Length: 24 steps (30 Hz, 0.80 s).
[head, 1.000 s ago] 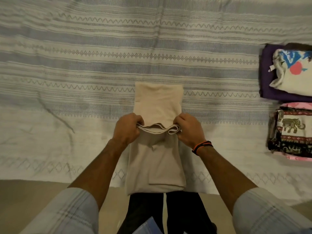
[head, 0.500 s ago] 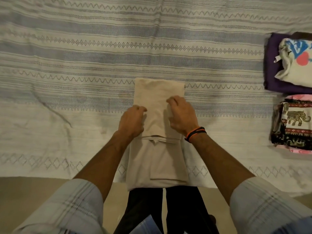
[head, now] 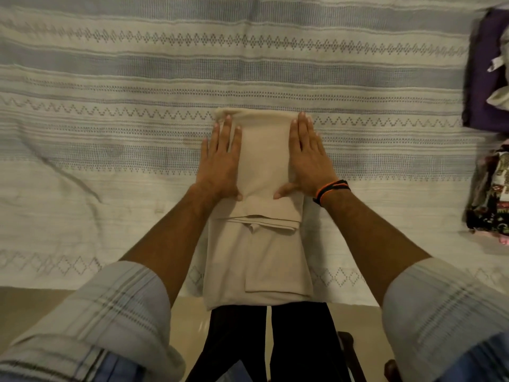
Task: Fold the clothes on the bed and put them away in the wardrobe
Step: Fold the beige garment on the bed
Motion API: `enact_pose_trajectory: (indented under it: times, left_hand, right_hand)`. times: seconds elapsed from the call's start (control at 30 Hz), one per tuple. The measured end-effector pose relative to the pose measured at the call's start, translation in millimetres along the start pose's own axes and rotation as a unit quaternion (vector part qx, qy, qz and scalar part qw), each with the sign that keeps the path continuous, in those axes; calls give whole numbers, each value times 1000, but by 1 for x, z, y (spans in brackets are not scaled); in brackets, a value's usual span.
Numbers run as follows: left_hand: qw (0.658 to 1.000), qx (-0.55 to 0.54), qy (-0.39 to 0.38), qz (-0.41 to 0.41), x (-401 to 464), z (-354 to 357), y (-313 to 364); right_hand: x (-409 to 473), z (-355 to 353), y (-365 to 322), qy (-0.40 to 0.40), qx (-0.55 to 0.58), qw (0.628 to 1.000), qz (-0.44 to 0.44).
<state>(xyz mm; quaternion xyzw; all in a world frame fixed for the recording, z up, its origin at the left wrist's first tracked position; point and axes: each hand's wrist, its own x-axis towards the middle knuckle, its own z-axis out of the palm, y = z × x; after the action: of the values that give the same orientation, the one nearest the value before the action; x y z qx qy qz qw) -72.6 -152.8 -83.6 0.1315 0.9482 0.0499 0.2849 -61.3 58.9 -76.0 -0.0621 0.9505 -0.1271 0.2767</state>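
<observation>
Centrally in the frame, a beige folded garment [head: 264, 216] is laid on the bed [head: 110, 161], which is covered by a cream and grey-blue striped bedspread with woven zigzag and diamond bands. The garment's upper part is doubled back over itself, so that a layered edge is seen across its middle, while its lower end reaches the bed's near edge at the bottom centre of the frame.

Both hands are pressed flat on the folded upper part. The left hand [head: 219, 161] is laid along the garment's left edge with straight fingers pointing to the top of the frame, partly on the bedspread. The right hand [head: 309, 158] is laid along the right edge in the same manner, its thumb spread inward on the cloth. Nothing is gripped by either hand; each grip is released, with fingers extended. An orange and black wristband [head: 332, 188] is worn on the right wrist, and rolled-up pale checked sleeves are seen at the lower corners.

At the right edge of the frame, a purple folded garment [head: 480, 78] is seen at the upper right, and a dark patterned folded stack [head: 490, 194] is seen below it, well apart from the hands.
</observation>
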Motion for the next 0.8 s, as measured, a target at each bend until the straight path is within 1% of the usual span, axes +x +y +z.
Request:
enact_pose_trajectory:
  times: [0.07,0.1,0.17,0.2,0.23,0.27,0.33,0.4,0.5,0.6,0.67,0.8]
  left_hand:
    - [993,-101,58,-26,-1,-9,-2]
    - [979,-167,99,-60,0,-12,-2]
    - [934,-283,157,-150,5,-20,-2]
    - [910,-327,162,-198,9,-23,-2]
    - [886,-367,153,-239,13,-26,-3]
    - [863,-405,135,-269,18,-26,-4]
    - [826,-473,98,-289,24,-27,-6]
    - [802,-518,72,-287,25,-28,-8]
    - [779,-564,45,-269,19,-35,-10]
    - [768,-589,40,-247,5,-51,-11]
    - [770,-592,55,-230,1,-62,-13]
    - [785,-585,95,-180,-4,-93,-12]
  right_hand:
    - [-4,-3,-2,59,114,991,32]
    - [-4,-2,-2,92,194,974,72]
    - [-4,-1,-5,146,346,911,170]
    - [-2,-2,-6,157,400,879,209]
    - [0,-4,-5,148,441,851,242]
    - [3,-4,-3,123,471,831,269]
    - [10,-7,0,81,514,803,290]
    - [13,-10,4,59,553,781,285]
    - [6,-16,6,47,575,776,255]
    - [-9,-30,3,58,583,778,226]
    - [-14,-40,2,83,573,786,216]
    - [-18,-63,-2,140,554,796,200]
